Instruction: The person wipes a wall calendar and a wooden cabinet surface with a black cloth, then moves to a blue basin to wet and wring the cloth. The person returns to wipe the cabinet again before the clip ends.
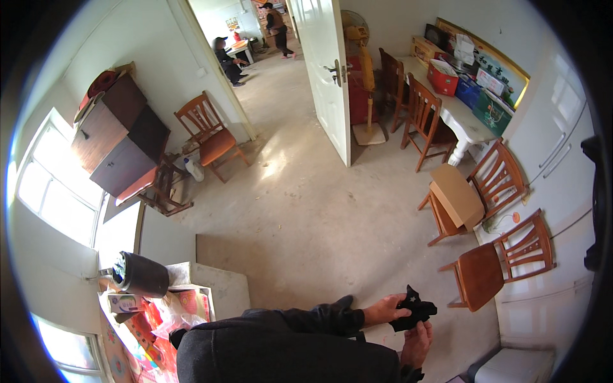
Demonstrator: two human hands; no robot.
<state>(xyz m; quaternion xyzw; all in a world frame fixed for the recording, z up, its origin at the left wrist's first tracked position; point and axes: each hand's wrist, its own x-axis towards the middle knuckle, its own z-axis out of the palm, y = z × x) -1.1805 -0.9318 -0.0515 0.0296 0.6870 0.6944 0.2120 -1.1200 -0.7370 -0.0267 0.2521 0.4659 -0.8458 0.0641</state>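
Both my hands meet low in the head view over the concrete floor. My left hand (385,310) reaches out from a black sleeve and pinches the near edge of a small black cloth item (415,314). My right hand (417,341) comes up from below and grips the same item from underneath. The cloth is crumpled between them, with a small light mark on its top. My dark jacket fills the bottom centre of the picture.
Wooden chairs (491,268) line the right wall; one bears a cardboard box (456,195). A white table (460,115) with coloured boxes stands at the far right. A white door (325,70) is open. Dark cabinets (121,137), a chair (211,134), a dark cylinder (140,274). Two people stand beyond the doorway.
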